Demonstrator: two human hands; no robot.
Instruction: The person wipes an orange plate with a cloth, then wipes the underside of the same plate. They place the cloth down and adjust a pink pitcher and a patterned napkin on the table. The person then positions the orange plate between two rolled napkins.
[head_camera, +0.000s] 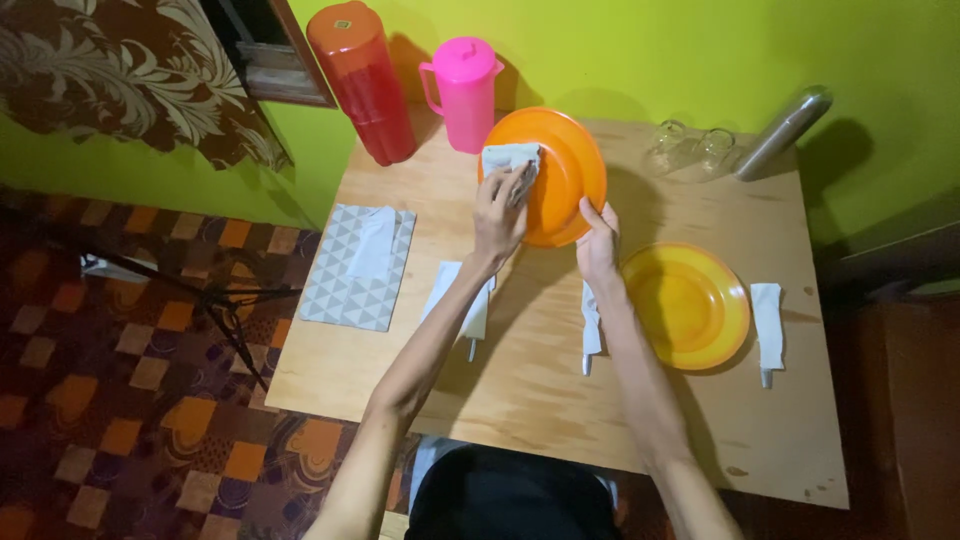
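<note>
An orange plate is tilted up on edge above the wooden table. My right hand grips its lower rim. My left hand presses a pale folded cloth against the plate's upper left face. A second, yellow-orange plate lies flat on the table to the right of my right hand. White napkin-wrapped cutlery lies below the left hand, beside the right wrist and right of the flat plate.
A tall red container and a pink pitcher stand at the table's back left. Two clear glasses and a metal flask lie at the back right. A grey patterned tissue box sits at the left edge.
</note>
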